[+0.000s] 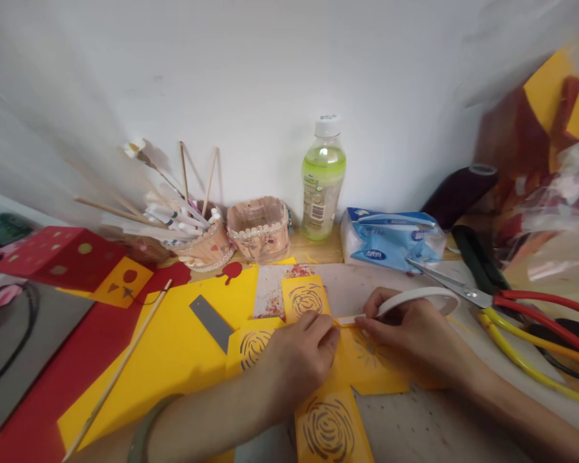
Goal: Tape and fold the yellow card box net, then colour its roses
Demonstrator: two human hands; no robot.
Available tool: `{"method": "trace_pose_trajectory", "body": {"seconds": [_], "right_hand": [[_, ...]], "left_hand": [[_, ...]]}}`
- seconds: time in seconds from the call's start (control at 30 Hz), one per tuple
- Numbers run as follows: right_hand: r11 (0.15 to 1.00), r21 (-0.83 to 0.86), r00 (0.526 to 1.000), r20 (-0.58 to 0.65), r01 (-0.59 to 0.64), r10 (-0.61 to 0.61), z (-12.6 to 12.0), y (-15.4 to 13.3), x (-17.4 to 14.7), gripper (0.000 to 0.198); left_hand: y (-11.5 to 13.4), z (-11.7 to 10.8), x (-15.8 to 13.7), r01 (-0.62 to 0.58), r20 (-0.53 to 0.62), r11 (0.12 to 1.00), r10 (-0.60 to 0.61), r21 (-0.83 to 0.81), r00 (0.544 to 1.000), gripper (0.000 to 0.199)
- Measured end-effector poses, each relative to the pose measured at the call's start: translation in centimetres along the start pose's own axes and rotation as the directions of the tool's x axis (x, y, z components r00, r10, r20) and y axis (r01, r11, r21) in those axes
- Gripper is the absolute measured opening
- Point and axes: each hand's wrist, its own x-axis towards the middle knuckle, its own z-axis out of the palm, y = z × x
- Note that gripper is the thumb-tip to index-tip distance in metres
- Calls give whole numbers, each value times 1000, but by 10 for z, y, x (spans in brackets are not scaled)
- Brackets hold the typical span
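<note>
A yellow cross-shaped card cut-out (328,399) lies in front of me, with swirl patterns and a sun-like pattern cut through its panels. My left hand (299,347) rests on it, fingers curled and closed at the left end of a short white tape strip (350,319); its fingertips are partly hidden. Closed around a roll of white tape (422,294), my right hand (400,321) pinches the strip between thumb and finger, close to the card's upper edge. The strip runs between both hands.
Yellow sheets (174,347), a grey strip (210,323) and a wooden stick (118,370) lie left. Red-handled scissors (482,296) lie right. Along the wall stand a pen holder (207,247), wooden basket (259,231), drink bottle (323,183) and tissue pack (390,238). A red box (67,257) sits far left.
</note>
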Motion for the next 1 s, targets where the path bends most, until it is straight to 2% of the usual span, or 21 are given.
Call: {"method": "trace_pose_trajectory", "body": {"seconds": [0.17, 0.37, 0.6, 0.7, 0.87, 1.0], "right_hand": [[999, -31, 1000, -10, 16, -16, 1, 3, 1, 11], [993, -103, 998, -26, 56, -59, 1, 4, 2, 13], [989, -132, 997, -31, 66, -71, 2, 4, 3, 13], [984, -163, 996, -24, 77, -82, 2, 3, 2, 13], [941, -328, 991, -71, 80, -109, 3, 1, -2, 12], [869, -494, 989, -131, -5, -69, 0, -1, -7, 12]], "left_hand": [[-4, -2, -2, -55, 17, 996, 54, 67, 998, 28], [-5, -5, -2, -89, 7, 987, 89, 134, 996, 29], [0, -9, 3, -131, 102, 956, 108, 261, 989, 33], [2, -9, 5, -132, 105, 938, 103, 321, 989, 30], [5, -9, 6, -161, 104, 910, 131, 383, 986, 27], [6, -9, 6, -174, 79, 879, 155, 445, 985, 24]]}}
